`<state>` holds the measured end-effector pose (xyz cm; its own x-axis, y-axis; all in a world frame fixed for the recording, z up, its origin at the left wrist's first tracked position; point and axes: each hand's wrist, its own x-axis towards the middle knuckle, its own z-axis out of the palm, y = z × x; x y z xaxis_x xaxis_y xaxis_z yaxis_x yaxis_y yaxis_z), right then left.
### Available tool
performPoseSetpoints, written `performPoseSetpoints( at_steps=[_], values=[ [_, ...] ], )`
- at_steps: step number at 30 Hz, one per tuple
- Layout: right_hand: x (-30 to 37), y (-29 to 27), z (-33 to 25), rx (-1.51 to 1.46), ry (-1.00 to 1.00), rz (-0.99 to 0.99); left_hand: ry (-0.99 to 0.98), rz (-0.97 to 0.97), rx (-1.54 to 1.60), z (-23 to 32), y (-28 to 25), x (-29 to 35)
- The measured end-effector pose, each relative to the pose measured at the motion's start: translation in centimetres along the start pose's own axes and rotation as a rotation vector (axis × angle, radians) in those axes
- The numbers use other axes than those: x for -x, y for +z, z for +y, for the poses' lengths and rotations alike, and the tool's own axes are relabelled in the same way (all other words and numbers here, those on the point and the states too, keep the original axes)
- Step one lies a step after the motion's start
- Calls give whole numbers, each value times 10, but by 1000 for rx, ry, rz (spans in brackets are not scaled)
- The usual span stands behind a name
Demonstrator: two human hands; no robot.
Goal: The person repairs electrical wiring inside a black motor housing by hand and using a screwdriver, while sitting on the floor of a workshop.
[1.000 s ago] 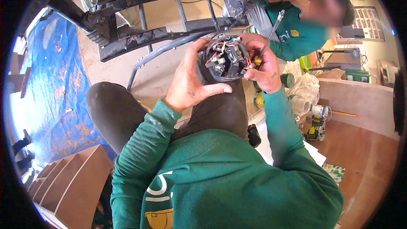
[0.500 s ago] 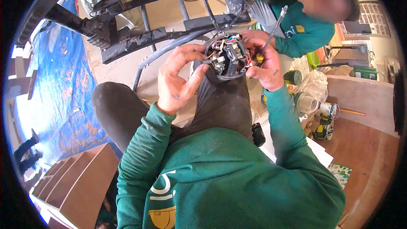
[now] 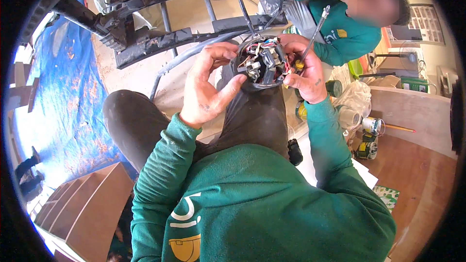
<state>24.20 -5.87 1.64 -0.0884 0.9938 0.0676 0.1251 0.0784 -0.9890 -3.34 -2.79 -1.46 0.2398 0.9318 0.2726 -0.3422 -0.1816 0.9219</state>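
In front of my knees I hold a round black motor-like housing (image 3: 265,63) packed with coloured wires, metal clips and dark blocks. Its open face is turned toward me. My left hand (image 3: 208,85) curls round the left rim, the thumb low and the fingers above. On the right side, my right hand (image 3: 310,75) grips the housing, its thumb at the lower edge. A long thin screwdriver-like tool (image 3: 318,26) with a yellow part (image 3: 299,65) is also tucked in this hand, its shaft pointing up and right.
Beyond the housing stands a black metal frame (image 3: 160,43) with bars and a cable. At the upper right sits a co-worker in a green sweatshirt (image 3: 359,43). Tins and plastic containers (image 3: 348,116) are at my right. A blue tarp (image 3: 63,92) and wooden shelf unit (image 3: 82,204) lie left.
The housing has turned slightly in my hands and moved a little right. My left fingers have shifted along its left rim. The tool remains in my right hand.
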Motion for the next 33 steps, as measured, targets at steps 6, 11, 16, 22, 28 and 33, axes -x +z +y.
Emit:
performPoseSetpoints(
  at_steps=[6, 11, 16, 22, 28, 33],
  values=[
    [3, 0, -2, 39, 26, 8, 235, -185, -405, 9, -10, -6],
    [3, -1, 0, 17, 30, -3, 302, -308, -536, 22, -10, -12],
    [-1, 4, 0, 13, -22, -1, 296, -316, -615, 28, -8, -15],
    [1, -5, 5, 87, -27, -21, 331, -338, -680, 28, -6, -19],
    [-2, -1, -1, 116, -81, -23, 311, -367, -818, 39, 0, -20],
    [-1, 0, -1, 56, -56, -25, 346, -355, -914, 37, 1, -16]
  ],
)
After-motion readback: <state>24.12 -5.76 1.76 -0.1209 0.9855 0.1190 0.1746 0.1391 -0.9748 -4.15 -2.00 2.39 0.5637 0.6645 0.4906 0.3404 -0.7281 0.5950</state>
